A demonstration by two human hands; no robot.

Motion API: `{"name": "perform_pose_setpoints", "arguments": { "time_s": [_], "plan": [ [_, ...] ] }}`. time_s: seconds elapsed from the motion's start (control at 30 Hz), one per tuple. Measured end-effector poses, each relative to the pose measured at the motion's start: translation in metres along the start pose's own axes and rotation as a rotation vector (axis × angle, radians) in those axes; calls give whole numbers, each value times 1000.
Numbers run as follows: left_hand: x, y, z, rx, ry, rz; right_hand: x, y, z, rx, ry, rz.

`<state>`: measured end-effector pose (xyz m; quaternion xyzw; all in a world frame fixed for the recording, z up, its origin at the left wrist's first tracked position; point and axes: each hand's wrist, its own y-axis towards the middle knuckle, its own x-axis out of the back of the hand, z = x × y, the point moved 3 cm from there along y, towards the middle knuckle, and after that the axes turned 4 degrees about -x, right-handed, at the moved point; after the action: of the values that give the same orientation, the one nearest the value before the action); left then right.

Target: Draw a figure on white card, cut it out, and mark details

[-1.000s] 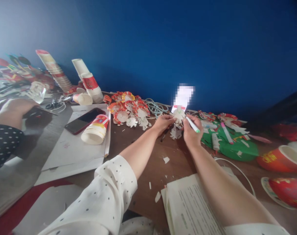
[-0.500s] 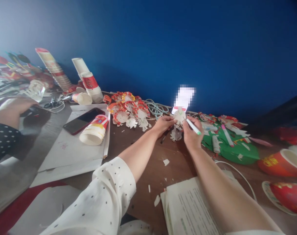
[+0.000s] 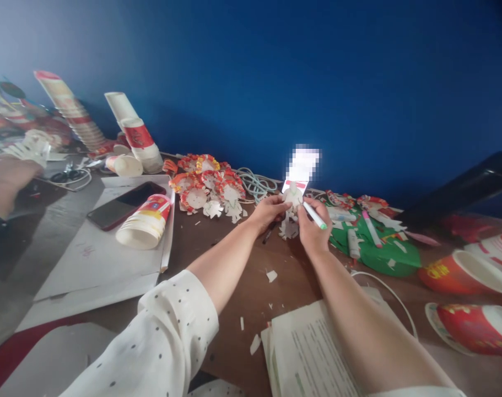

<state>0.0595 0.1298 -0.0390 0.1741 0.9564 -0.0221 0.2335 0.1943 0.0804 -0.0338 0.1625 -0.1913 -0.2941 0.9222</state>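
Note:
My left hand (image 3: 270, 214) pinches the edge of a small white paper cutout (image 3: 292, 197) that bears a thin green line. Between the fingers of my right hand (image 3: 314, 229) is a white marker with a green end (image 3: 316, 216), its other end close to the cutout's right side. Behind the cutout stands a lit phone screen (image 3: 297, 185), partly blurred out. Another white paper cutout (image 3: 289, 228) lies on the table just below my hands. To the left is a pile of red-rimmed paper cutouts (image 3: 211, 184).
A dark phone (image 3: 120, 207) and stacked paper cups (image 3: 141, 229) rest on a white board (image 3: 79, 264). Taller cup stacks (image 3: 141, 140) stand behind. Right are a green sheet (image 3: 378, 259) with a pink marker (image 3: 371, 227), and red cups (image 3: 461, 273). Another person's hand (image 3: 15, 179) is far left.
The view has swung slightly right, so everything sits further left. Both hands keep their hold on the cutout and the marker. The other person's hand at far left has shifted toward the edge.

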Motion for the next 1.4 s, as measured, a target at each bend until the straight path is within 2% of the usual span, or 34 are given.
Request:
{"name": "perform_pose_setpoints", "arguments": {
  "time_s": [0.1,0.23,0.33,0.53,0.73,0.87,1.03,1.2,1.4],
  "plan": [
    [3,2,1,-22,21,-84,0,-2,4,31,-15,38],
    [10,5,-2,-62,63,-291,5,0,2,39,-66,12],
    [15,7,-1,-67,150,-350,8,4,-2,48,-152,54],
    [19,8,4,-91,250,-365,19,14,5,104,-389,232],
    [18,5,2,-90,274,-363,41,35,23,29,-743,334],
    [17,4,2,-59,282,-355,52,44,32,113,-914,404],
    [15,3,1,-82,256,-335,56,46,32,199,-976,559],
    [12,-1,-3,-68,261,-338,55,46,26,188,-953,713],
    [11,-1,-2,-77,275,-312,54,47,18,178,-901,763]
  ]
}}
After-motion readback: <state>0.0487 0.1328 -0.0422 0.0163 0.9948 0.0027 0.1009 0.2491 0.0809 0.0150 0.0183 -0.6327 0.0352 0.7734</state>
